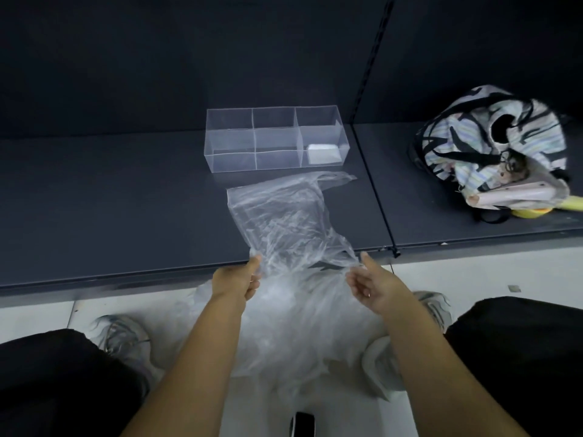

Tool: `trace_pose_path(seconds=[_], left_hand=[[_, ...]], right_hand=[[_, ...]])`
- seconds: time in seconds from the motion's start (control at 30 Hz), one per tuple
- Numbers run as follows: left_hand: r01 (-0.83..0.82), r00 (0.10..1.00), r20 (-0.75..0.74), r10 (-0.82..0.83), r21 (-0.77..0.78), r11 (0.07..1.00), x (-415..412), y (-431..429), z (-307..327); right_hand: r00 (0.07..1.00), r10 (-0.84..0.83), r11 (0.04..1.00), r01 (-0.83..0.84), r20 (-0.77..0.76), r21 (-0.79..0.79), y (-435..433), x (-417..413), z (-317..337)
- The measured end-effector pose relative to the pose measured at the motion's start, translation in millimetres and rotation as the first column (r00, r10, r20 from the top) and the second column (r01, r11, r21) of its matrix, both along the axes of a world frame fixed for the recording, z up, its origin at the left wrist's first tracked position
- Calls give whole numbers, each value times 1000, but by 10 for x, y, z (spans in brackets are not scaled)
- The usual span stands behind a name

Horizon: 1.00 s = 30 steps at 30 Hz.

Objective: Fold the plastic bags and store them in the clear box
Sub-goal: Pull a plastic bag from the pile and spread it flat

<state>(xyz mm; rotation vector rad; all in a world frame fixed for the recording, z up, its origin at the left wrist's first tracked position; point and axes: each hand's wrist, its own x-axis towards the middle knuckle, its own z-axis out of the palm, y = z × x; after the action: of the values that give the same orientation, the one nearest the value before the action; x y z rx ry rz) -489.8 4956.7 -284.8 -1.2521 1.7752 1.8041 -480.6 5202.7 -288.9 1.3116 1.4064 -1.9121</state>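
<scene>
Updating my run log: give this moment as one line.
step: fold prep | left hand, right hand: pinch plastic bag near edge | plastic bag: spread on shelf | clear box: folded bag in right compartment

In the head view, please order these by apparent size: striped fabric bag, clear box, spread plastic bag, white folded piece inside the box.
1. Striped fabric bag.
2. Transparent crumpled plastic bag and clear three-compartment box: too alike to rank.
3. Small white folded piece, smallest.
</scene>
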Motion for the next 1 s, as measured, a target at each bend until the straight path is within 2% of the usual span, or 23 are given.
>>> trace_pose_path(seconds=[0.1,0.27,0.33,0.43,0.5,0.57,0.67,0.73,0.77,0.83,0.87,0.93,0.97,1.0], left_hand=[[14,1000,16,-14,-8,1000,-21,-8,27],[-156,988,-8,155,-18,988,-46,-263,18],[-190,982,3,190,-2,982,-25,-328,11],[-187,982,23,187,6,982,17,-347,-29],[-162,987,18,162,-13,987,24,-355,-57],[-110,994,5,110,-84,990,7,-381,-82],[-2,1000,-17,-3,-244,970,-33,-450,-96],[154,988,27,-153,-306,940,-71,-527,-62],[273,962,84,-260,-337,901,-97,-570,-33],[464,882,186,-433,-504,728,-169,-618,13],[452,872,169,-460,-641,620,-218,-612,20],[233,873,-45,-485,-836,497,-337,-520,54],[140,831,-148,-536,-877,460,-432,-457,40],[122,768,-183,-614,-899,420,-552,-399,6]], right_hand=[[996,-21,997,27,-83,78,7,-119,22],[990,44,930,10,-136,368,251,-290,115],[988,140,862,-87,-70,499,289,-338,145],[952,284,714,-287,110,638,252,-395,130],[920,334,615,-379,207,691,220,-428,102],[906,349,543,-402,237,737,189,-464,43],[943,298,537,-296,151,790,165,-486,-58],[957,272,527,-239,105,816,164,-475,-72],[958,271,502,-225,95,835,153,-483,-68],[969,234,403,-167,75,900,80,-516,-39],[973,221,324,-138,67,936,14,-553,-31],[946,324,176,-46,-14,983,-231,-649,24],[895,443,135,-19,-43,991,-404,-720,45],[814,578,117,-21,-51,993,-606,-787,60]])
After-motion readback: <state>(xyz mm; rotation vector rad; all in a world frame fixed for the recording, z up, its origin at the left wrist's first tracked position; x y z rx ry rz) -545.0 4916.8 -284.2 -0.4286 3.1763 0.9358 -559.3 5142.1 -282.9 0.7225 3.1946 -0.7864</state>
